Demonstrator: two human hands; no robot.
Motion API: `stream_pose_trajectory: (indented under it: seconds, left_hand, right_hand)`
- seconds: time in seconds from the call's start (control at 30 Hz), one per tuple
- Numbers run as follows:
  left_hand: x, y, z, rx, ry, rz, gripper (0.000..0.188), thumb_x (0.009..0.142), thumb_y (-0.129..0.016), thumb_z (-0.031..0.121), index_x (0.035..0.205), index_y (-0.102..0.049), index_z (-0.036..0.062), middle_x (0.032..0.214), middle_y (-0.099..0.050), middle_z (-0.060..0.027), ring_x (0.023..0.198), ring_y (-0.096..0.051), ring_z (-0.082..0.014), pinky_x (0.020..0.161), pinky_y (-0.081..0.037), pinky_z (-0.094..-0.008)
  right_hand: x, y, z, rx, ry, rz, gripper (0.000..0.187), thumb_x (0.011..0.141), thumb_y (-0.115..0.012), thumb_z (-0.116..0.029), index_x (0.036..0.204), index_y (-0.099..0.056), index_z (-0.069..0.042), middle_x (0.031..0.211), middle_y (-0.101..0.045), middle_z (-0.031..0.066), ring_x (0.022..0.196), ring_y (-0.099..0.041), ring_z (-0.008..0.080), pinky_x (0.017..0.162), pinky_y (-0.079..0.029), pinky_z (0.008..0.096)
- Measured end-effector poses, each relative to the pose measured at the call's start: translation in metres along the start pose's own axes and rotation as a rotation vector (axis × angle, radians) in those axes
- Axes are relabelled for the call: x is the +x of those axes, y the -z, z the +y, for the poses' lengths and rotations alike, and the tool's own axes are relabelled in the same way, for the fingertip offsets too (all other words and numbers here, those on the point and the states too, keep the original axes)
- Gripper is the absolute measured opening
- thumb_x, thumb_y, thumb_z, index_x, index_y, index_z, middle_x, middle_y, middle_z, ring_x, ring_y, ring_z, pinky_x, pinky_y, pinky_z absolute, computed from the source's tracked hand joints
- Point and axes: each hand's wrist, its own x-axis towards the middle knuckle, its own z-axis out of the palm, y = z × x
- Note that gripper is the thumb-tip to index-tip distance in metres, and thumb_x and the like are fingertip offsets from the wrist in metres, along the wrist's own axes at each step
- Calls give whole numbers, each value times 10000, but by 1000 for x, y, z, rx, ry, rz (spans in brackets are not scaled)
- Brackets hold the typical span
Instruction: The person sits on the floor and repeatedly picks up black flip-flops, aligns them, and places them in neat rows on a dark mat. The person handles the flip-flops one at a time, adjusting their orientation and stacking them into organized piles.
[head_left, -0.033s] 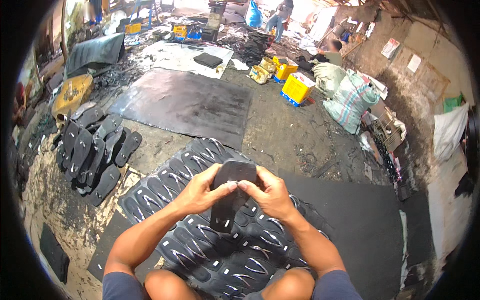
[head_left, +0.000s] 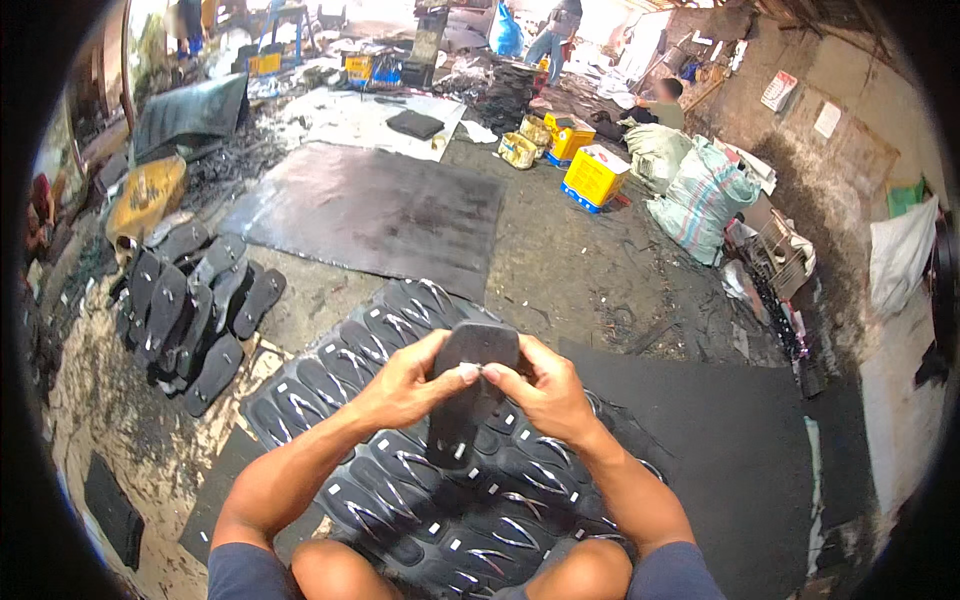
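Observation:
Between both hands hangs a black flip-flop sole (head_left: 453,433), its broad end up and a small white mark near its lower end. My left hand (head_left: 415,381) wraps its left edge, and my right hand (head_left: 541,386) grips the right edge. Both thumbs press close together on the sole's face; whatever lies beneath their tips is too small to make out. Below spread rows of black flip-flops (head_left: 353,508) with shiny, silvery-looking straps, lying close together in front of my knees. Part of those rows is hidden by my hands and the held sole.
A heap of black soles (head_left: 213,372) lies at the left. Beyond the rows is a large black sheet (head_left: 370,210), with another dark sheet (head_left: 710,450) at right. Yellow boxes (head_left: 596,178) and stuffed sacks (head_left: 702,203) stand farther off. Two people are in the background.
The held sole has shifted very slightly right and down, its face tilted a little differently. Both hands keep their grip, thumbs still together.

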Motion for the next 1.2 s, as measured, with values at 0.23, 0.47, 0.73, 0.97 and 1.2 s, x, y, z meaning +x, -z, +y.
stream_pose_trajectory:
  seconds: [0.23, 0.47, 0.73, 0.97, 1.2]
  left_hand:
    - [33, -61, 15, -84, -31, -109, 401, 1047, -597, 303, 1320, -563, 11, 1112, -653, -8, 1021, -577, -81, 906, -475, -288]
    - [29, -115, -15, 150, -120, 22, 623, 1058, -485, 498, 1429, -518, -1, 1267, -628, -116, 1208, -563, -187, 1036, -433, -341]
    - [6, -116, 10, 159, 211, -182, 450, 1053, -542, 435, 1101, -693, 13, 936, -737, -53, 870, -693, -138, 809, -547, -301]
    - [6, -90, -1, -34, -30, 110, 494, 1051, -535, 469, 1018, -685, 0, 843, -669, -11, 762, -593, -83, 684, -497, -273]
    - [0, -95, 1, 49, -53, 174, 481, 1063, -523, 449, 1062, -663, -11, 872, -628, 15, 815, -539, -64, 702, -473, -273]
  right_hand:
    - [-44, 58, -25, 297, -14, 43, 381, 961, -679, -79, 1304, -573, 48, 1153, -655, 46, 1076, -595, 111, 937, -493, 277]
    - [-67, 92, 20, 403, 200, 435, 305, 972, -635, -79, 1252, -591, 35, 1166, -659, 66, 1051, -595, 121, 945, -475, 286]
    - [-65, 85, 16, 602, 249, 494, 457, 995, -666, -202, 1360, -509, 25, 1260, -627, 80, 1132, -581, 145, 1015, -439, 306]
    - [-61, 14, 8, 471, -14, 149, 595, 1004, -662, -302, 1439, -428, 30, 1238, -624, 79, 1090, -592, 138, 948, -478, 281]
    - [-50, -1, 17, 274, 156, 238, 326, 1017, -585, -99, 1305, -509, 33, 1144, -632, 63, 1037, -597, 101, 886, -509, 285]
